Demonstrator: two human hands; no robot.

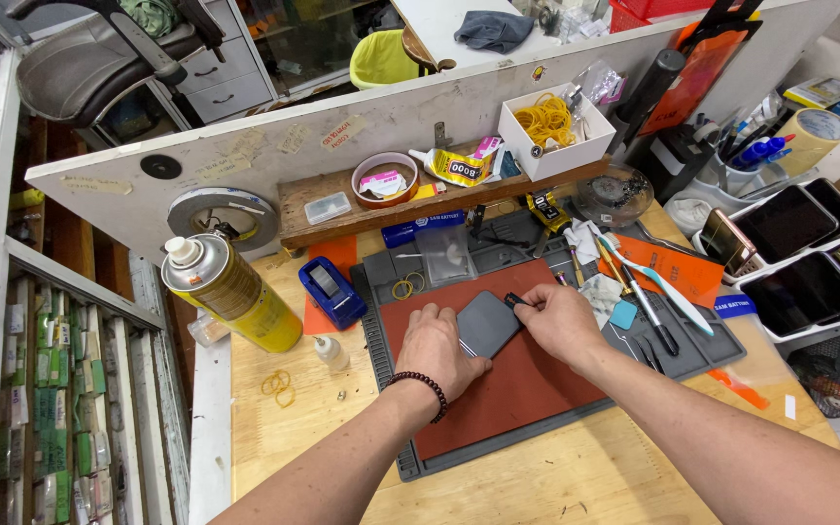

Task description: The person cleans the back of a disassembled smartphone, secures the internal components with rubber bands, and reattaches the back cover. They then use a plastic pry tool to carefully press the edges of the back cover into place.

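Yellow rubber bands (542,119) in white box (585,146)

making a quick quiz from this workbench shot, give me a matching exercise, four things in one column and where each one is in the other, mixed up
Things:
1. spray can
2. rubber bands
3. toothbrush
4. phone

Places:
A. in the white box on the wooden shelf
B. on the red mat, under both hands
C. standing at the left of the table, beside the blue tool
D. lying at the right of the grey mat, near the orange card

Pairs: 1-C, 2-A, 3-D, 4-B
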